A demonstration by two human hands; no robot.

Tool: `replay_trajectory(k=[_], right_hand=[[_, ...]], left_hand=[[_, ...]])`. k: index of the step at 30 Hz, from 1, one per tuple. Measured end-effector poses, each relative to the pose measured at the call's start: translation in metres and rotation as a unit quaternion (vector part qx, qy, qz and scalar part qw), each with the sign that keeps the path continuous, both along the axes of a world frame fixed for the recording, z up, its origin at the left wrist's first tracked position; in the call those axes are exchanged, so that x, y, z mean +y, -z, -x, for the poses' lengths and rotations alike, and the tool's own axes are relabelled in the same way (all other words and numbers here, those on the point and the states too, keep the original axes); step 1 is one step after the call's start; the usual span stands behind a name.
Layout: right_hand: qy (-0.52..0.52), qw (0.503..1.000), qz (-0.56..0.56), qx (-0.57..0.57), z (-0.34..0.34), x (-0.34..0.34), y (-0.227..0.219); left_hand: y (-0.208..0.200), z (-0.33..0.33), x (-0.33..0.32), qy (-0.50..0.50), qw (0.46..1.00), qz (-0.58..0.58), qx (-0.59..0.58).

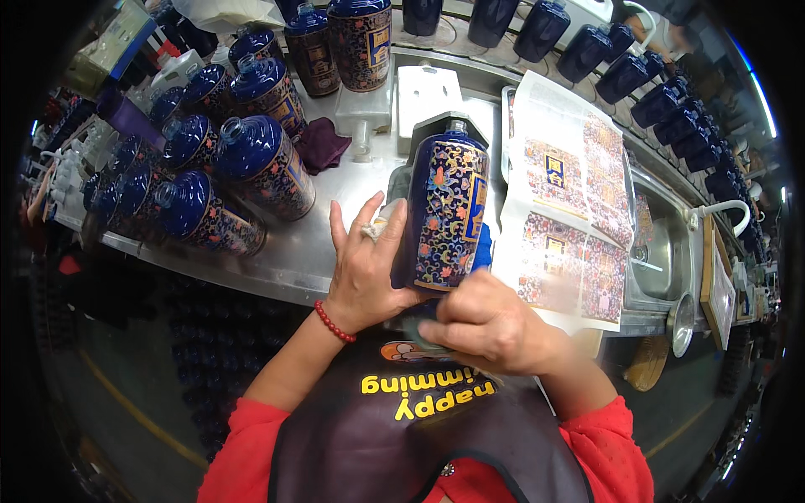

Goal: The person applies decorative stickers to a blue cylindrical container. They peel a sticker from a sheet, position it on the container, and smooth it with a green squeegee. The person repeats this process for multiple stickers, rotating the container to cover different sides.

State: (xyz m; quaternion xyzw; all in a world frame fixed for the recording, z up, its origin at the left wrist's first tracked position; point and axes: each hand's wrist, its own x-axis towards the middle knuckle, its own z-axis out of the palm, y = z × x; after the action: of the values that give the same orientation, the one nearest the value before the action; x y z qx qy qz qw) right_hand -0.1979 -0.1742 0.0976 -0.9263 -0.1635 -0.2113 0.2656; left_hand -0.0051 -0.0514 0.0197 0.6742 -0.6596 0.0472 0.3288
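Note:
A dark blue bottle (449,214) with a colourful floral decal leans back on a stand in front of me, its neck pointing away. My left hand (365,260) lies along the bottle's lower left side, fingers stretched and spread, thumb by the base. White wrapping covers part of one finger. Just below and right of the base is my right hand (495,323), fingers curled closed and slightly blurred. A smeared greenish edge shows at its fingertips; what it holds is unclear. Something bright blue (484,249) shows at the bottle's right side.
Decorated bottles (268,163) crowd the metal counter (251,277) at left. Printed decal sheets (553,226) lie to the right, before a sink (671,251) with a white tap (729,210). Plain blue bottles (541,33) line the far side. A purple cloth (323,147) lies beside the decorated bottles.

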Motion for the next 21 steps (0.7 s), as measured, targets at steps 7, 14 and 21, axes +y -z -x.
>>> replay_trajectory(k=[7, 14, 21], right_hand=[[0.35, 0.902, -0.253, -0.028, 0.027, -0.013, 0.029], [0.396, 0.884, -0.241, -0.057, 0.027, -0.008, 0.051], [0.408, 0.891, -0.188, -0.066, 0.017, -0.011, 0.036]], left_hand=[[0.0, -0.01, -0.006, 0.158, 0.875, -0.058, 0.455], [0.005, 0.002, -0.041, 0.069, 0.886, -0.059, 0.455], [-0.012, -0.004, -0.043, 0.185, 0.769, -0.074, 0.607]])
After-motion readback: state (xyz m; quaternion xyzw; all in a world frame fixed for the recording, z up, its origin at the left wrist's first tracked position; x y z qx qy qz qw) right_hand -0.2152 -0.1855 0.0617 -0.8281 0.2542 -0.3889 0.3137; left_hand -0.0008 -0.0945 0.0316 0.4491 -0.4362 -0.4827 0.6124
